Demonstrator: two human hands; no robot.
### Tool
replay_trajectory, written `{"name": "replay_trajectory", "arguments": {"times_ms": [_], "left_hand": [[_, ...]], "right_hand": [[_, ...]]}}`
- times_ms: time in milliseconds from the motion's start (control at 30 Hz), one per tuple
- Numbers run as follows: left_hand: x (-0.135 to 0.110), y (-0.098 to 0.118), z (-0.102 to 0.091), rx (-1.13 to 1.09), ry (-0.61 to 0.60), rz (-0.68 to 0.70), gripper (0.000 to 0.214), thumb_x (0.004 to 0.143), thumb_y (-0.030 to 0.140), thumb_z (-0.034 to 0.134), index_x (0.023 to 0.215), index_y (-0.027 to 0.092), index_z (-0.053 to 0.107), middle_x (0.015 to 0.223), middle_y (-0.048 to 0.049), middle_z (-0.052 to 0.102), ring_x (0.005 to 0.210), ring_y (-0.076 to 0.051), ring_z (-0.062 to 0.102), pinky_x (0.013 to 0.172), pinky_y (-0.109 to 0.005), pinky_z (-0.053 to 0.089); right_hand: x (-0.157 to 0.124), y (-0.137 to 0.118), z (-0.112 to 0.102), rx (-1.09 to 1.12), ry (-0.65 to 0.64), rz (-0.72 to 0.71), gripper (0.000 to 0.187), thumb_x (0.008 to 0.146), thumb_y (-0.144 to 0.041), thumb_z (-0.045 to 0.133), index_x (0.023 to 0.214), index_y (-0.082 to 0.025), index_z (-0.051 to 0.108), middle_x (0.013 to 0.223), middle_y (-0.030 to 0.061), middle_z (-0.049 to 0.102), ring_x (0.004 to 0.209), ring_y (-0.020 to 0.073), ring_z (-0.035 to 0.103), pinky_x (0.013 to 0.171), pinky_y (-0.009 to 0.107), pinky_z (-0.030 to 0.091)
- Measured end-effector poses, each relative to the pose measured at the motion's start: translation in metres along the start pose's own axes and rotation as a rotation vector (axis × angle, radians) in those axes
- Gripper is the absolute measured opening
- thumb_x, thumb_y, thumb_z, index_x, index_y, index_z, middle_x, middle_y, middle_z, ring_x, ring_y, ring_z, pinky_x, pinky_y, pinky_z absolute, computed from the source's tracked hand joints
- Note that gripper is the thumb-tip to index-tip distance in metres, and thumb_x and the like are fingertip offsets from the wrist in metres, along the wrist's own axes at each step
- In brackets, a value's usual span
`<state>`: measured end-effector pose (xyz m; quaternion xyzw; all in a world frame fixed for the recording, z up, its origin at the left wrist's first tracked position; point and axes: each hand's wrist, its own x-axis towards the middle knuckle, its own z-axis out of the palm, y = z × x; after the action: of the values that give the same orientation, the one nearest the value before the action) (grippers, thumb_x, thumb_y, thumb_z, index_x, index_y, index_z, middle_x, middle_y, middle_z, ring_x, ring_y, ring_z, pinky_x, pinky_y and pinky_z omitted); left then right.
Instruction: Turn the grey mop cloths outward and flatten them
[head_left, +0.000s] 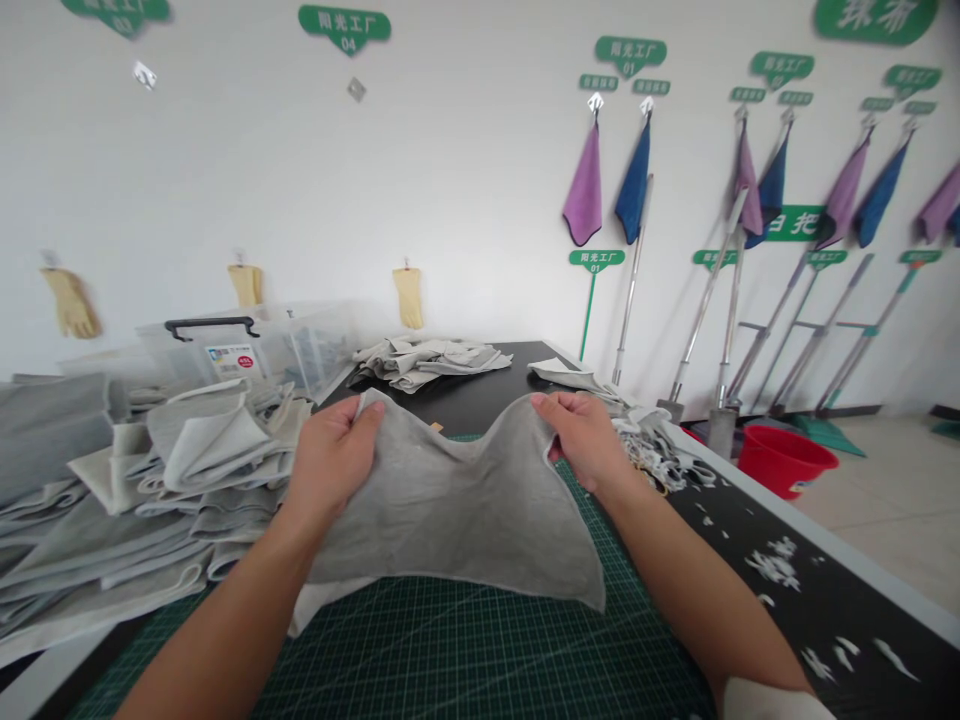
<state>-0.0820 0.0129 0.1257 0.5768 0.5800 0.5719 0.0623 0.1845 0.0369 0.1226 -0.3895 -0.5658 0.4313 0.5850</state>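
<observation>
A grey cloth (465, 510) hangs stretched between my two hands above a green gridded cutting mat (465, 650). My left hand (337, 450) pinches its upper left corner between thumb and fingers. At the upper right corner, my right hand (581, 430) grips it the same way. The cloth's top edge sags in the middle, and its lower right corner hangs over the mat. Beneath its lower left side, a paler piece of fabric (330, 600) shows in part.
Folded grey cloths (210, 440) are heaped at the left, before a clear plastic box (300, 345). Another cloth pile (427, 362) lies at the back. Fabric scraps (660, 450) litter the right side. Beyond the table edge stands a red bucket (784, 460).
</observation>
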Motion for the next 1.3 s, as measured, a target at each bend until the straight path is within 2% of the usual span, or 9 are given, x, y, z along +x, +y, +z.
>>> {"name": "replay_trajectory", "arguments": {"times_ms": [133, 267, 367, 500, 567, 633, 900, 1033, 1300], "left_hand": [[-0.016, 0.016, 0.001, -0.01, -0.176, 0.112, 0.028, 0.081, 0.041, 0.053, 0.064, 0.02, 0.06, 0.052, 0.0032, 0.05, 0.053, -0.016, 0.05, 0.05, -0.023, 0.039], [-0.005, 0.006, -0.011, -0.381, -0.334, -0.138, 0.033, 0.073, 0.05, 0.061, 0.079, 0.018, 0.065, 0.061, -0.0014, 0.06, 0.054, -0.02, 0.056, 0.049, -0.028, 0.046], [0.011, -0.01, -0.021, -0.324, -0.366, -0.175, 0.037, 0.067, 0.052, 0.067, 0.078, 0.017, 0.065, 0.061, -0.002, 0.061, 0.052, -0.02, 0.057, 0.046, -0.027, 0.045], [0.018, -0.015, -0.022, -0.044, -0.18, -0.016, 0.032, 0.077, 0.048, 0.057, 0.073, 0.017, 0.063, 0.058, 0.0018, 0.057, 0.052, -0.015, 0.051, 0.046, -0.022, 0.038], [0.012, -0.008, -0.018, 0.043, -0.073, 0.06, 0.029, 0.082, 0.043, 0.051, 0.073, 0.017, 0.062, 0.057, 0.003, 0.054, 0.054, -0.014, 0.049, 0.048, -0.021, 0.036], [0.0, 0.003, -0.012, 0.088, -0.048, 0.114, 0.027, 0.085, 0.039, 0.049, 0.073, 0.017, 0.06, 0.056, 0.0035, 0.052, 0.054, -0.014, 0.048, 0.049, -0.021, 0.035], [-0.058, 0.042, 0.014, 0.099, -0.349, 0.385, 0.027, 0.092, 0.031, 0.042, 0.075, 0.017, 0.058, 0.057, 0.0033, 0.052, 0.054, -0.013, 0.049, 0.054, -0.024, 0.033], [-0.066, 0.047, 0.018, 0.056, -0.432, 0.471, 0.027, 0.093, 0.026, 0.041, 0.072, 0.017, 0.055, 0.059, 0.003, 0.053, 0.054, -0.012, 0.049, 0.054, -0.023, 0.031], [-0.067, 0.049, 0.014, 0.068, -0.525, 0.549, 0.026, 0.094, 0.022, 0.039, 0.076, 0.018, 0.057, 0.066, 0.0014, 0.057, 0.059, -0.012, 0.052, 0.059, -0.024, 0.035]], "right_hand": [[-0.016, -0.006, 0.009, 0.014, -0.105, -0.034, 0.038, 0.073, -0.048, 0.065, 0.057, -0.018, 0.05, 0.046, -0.0033, 0.047, 0.037, 0.008, 0.04, 0.034, 0.02, 0.032], [-0.016, -0.013, 0.002, 0.041, -0.107, -0.08, 0.038, 0.07, -0.049, 0.067, 0.058, -0.018, 0.049, 0.047, -0.0035, 0.046, 0.039, 0.0079, 0.038, 0.036, 0.02, 0.03], [-0.009, -0.015, -0.009, 0.038, -0.088, -0.095, 0.036, 0.069, -0.046, 0.068, 0.057, -0.017, 0.048, 0.046, -0.0044, 0.043, 0.039, 0.0068, 0.034, 0.036, 0.02, 0.026], [-0.005, -0.013, -0.013, 0.034, -0.04, -0.054, 0.036, 0.071, -0.039, 0.067, 0.054, -0.018, 0.043, 0.044, -0.0063, 0.037, 0.038, 0.0055, 0.029, 0.035, 0.019, 0.022], [-0.009, -0.012, -0.007, 0.044, -0.036, -0.039, 0.038, 0.073, -0.039, 0.065, 0.053, -0.018, 0.041, 0.043, -0.0071, 0.035, 0.037, 0.0052, 0.028, 0.034, 0.018, 0.02], [-0.015, -0.01, 0.002, 0.042, -0.047, -0.017, 0.04, 0.074, -0.04, 0.064, 0.053, -0.018, 0.039, 0.042, -0.0074, 0.034, 0.035, 0.0051, 0.028, 0.033, 0.018, 0.019], [-0.04, 0.003, 0.042, 0.107, -0.203, -0.022, 0.036, 0.076, -0.042, 0.065, 0.059, -0.017, 0.046, 0.045, -0.0053, 0.047, 0.036, 0.0057, 0.038, 0.034, 0.018, 0.027], [-0.047, 0.006, 0.047, 0.123, -0.308, -0.007, 0.03, 0.077, -0.038, 0.066, 0.064, -0.016, 0.05, 0.048, -0.0042, 0.051, 0.039, 0.0062, 0.042, 0.037, 0.018, 0.029], [-0.051, 0.004, 0.045, 0.105, -0.368, -0.077, 0.026, 0.082, -0.036, 0.062, 0.07, -0.013, 0.056, 0.053, -0.0015, 0.055, 0.044, 0.0069, 0.046, 0.042, 0.018, 0.031]]}}
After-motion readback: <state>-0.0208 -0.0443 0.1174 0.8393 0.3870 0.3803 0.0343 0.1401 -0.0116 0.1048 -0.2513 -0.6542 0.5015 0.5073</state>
